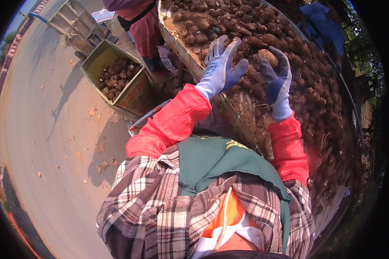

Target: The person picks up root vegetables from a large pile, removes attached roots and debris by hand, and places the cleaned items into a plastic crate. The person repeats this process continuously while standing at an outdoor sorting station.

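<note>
My left hand [225, 64], in a grey-blue coated work glove, is spread with nothing in it, over the near edge of a heap of brown root corms [311, 71] that look like taro. To its right, my gloved right hand [278, 81] is curved, thumb and fingers around a rounder, paler corm [267, 57]. Whether it grips that corm or only reaches across it does not show. The heap lies on a pale, soil-stained sheet [243, 106] with a raised edge on my side. Red sleeve covers wrap both forearms.
Left of the heap stands a tall square bin [134, 97] partly filled with trimmed corms [120, 77]. A person in a red checked garment [146, 29] is beyond it, and a person in blue [324, 26] is across the heap. A cart [79, 26] stands on the pavement [35, 129].
</note>
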### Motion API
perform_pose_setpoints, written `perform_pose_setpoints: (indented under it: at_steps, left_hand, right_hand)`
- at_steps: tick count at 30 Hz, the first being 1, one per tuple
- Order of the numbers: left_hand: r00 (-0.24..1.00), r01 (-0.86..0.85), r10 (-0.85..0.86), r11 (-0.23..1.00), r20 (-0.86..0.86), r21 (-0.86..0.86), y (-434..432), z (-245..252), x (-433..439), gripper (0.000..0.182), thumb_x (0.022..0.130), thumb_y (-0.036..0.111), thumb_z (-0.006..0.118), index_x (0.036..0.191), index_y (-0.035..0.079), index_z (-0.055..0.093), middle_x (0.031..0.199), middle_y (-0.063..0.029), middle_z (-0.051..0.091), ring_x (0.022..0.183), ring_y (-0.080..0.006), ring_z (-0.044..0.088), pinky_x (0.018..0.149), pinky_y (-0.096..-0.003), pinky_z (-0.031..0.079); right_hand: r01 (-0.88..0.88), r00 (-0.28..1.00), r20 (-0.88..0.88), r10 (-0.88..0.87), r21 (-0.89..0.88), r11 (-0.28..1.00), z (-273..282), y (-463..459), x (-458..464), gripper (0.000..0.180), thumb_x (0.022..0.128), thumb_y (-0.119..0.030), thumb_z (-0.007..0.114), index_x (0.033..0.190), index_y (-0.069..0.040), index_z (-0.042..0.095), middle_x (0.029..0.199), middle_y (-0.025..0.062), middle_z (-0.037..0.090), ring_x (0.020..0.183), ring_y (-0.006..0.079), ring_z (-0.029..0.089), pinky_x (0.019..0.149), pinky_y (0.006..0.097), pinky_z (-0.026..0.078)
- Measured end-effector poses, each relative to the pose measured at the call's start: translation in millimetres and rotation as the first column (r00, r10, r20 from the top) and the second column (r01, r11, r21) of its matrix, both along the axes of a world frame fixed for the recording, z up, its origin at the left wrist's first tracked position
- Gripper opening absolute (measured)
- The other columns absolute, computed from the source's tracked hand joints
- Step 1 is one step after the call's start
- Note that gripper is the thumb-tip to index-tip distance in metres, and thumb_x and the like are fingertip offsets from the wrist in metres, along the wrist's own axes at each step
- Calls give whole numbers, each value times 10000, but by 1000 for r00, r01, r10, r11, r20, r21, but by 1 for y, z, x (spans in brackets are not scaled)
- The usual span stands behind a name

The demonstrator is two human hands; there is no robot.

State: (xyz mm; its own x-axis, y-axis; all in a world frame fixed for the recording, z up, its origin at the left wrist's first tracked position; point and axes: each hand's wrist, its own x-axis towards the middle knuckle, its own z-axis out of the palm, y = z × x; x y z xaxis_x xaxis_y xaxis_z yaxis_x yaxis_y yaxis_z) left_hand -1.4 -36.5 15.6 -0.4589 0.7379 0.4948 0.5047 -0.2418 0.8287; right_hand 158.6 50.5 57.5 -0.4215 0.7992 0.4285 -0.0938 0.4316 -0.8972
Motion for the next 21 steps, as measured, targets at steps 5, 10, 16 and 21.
perform_pose_setpoints:
  at_steps: [5, 10, 16, 21]
  left_hand:
    - [-148, 455, -613, 654, 776, 604, -23, -1, 15, 505, 1045, 525, 521, 1346, 122, 570, 1243, -36, 635, 1092, -199, 628, 970, -373, 526]
    - [-163, 268, -601, 736, 782, 622, -84, -34, -41, 549, 1043, 574, 462, 1325, 115, 570, 1143, -100, 682, 1002, -237, 680, 841, -414, 592]
    - [204, -207, -157, 958, 966, 200, -167, -95, -167, 442, 990, 579, 577, 1210, 197, 585, 1157, -34, 657, 1016, -233, 681, 737, -428, 584]
    - [252, -488, 149, 873, 956, -7, -197, -99, -255, 433, 950, 555, 649, 1185, 197, 582, 1183, -23, 630, 1051, -249, 658, 782, -447, 552]
  right_hand:
    - [-192, 928, 354, -114, 718, 668, 2, -31, -34, 587, 818, -105, 768, 1370, -70, 572, 1397, 161, 552, 1286, 358, 540, 1102, 465, 432]
    - [-404, 860, 491, 139, 487, 774, 0, -59, -38, 662, 819, -134, 762, 1423, -12, 519, 1426, 199, 540, 1332, 389, 514, 1113, 464, 428]
    - [-677, 618, 767, 172, 409, 612, -29, -78, -21, 467, 819, -158, 758, 1265, -82, 642, 1315, 137, 601, 1282, 386, 503, 1064, 493, 447]
    - [-678, 608, 781, 139, 421, 602, -47, -77, -16, 516, 801, -170, 724, 1295, -75, 610, 1347, 152, 557, 1304, 421, 466, 1070, 535, 418]
